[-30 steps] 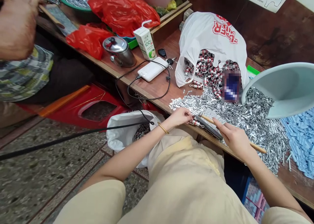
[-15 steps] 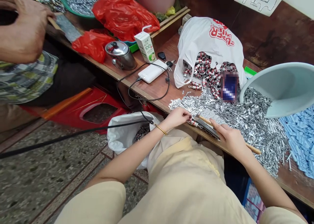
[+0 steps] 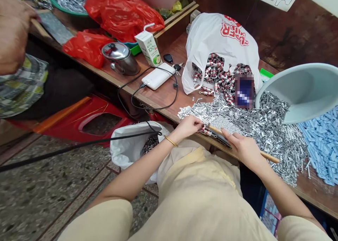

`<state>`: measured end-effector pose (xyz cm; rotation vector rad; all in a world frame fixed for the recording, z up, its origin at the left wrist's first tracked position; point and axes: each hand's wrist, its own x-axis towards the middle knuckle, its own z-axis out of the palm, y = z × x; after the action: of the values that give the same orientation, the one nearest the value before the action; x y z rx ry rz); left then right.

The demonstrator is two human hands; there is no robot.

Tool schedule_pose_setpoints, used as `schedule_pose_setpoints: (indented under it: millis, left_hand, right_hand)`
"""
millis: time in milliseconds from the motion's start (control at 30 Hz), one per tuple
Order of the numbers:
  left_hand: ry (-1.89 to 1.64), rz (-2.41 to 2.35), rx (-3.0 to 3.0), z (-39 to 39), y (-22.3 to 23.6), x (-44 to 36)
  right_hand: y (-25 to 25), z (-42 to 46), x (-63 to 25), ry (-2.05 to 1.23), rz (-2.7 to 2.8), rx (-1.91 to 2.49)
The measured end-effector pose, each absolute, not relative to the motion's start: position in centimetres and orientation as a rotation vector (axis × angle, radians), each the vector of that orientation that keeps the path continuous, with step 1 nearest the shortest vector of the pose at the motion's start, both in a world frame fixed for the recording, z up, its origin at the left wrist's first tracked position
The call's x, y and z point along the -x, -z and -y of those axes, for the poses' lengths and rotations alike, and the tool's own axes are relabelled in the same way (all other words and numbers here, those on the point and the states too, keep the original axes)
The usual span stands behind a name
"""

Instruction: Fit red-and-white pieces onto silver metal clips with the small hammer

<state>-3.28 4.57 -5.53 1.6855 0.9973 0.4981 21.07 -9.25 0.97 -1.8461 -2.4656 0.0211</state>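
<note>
My right hand point(image 3: 244, 151) is closed around the wooden handle of a small hammer point(image 3: 269, 157), which lies slantwise along the bench's front edge. Its head end reaches close to my left fingertips. My left hand point(image 3: 189, 125) is pinched at the edge; whatever sits between the fingertips is too small to make out. Just below the hammer's head end is a red-and-silver cylindrical piece point(image 3: 207, 131) with a wire loop. Behind both hands spreads a heap of small silver metal parts point(image 3: 248, 119).
A white bag point(image 3: 221, 33) spills red-and-silver pieces. Right of it are a tipped grey basin point(image 3: 311, 93) and blue pieces point(image 3: 320, 146). Leftward stand a power bank point(image 3: 158, 76), drink carton point(image 3: 149, 47) and steel mug point(image 3: 121, 59). Another person's hand point(image 3: 13, 33) is far left.
The whole view has shifted slightly, so the bench things appear further left and higher. The hammer's head end sits a little closer to my left fingertips. Both hands keep their grip.
</note>
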Motion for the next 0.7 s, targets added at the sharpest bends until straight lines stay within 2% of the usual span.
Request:
schedule_pose_setpoints:
  millis: [133,300,533,700]
  left_hand:
    - [-0.701,-0.943,-1.501,-3.6,5.1,3.1]
    - [-0.845,-0.951,-1.872,-3.1,4.6,1.7]
    - [-0.842,-0.801,-2.119,-2.5,4.9,1.8]
    - [-1.124,-0.829,-2.211,-1.6,6.2,1.0]
  right_hand:
    - [2.3,9.6,-22.4,0.178,2.2,1.906]
    - [5.4,10.4,-23.0,0.362,1.989,2.036]
    - [4.8,9.3,-29.7,0.24,1.746,2.111]
    - [5.7,7.4,-34.1,0.069,1.765,2.139]
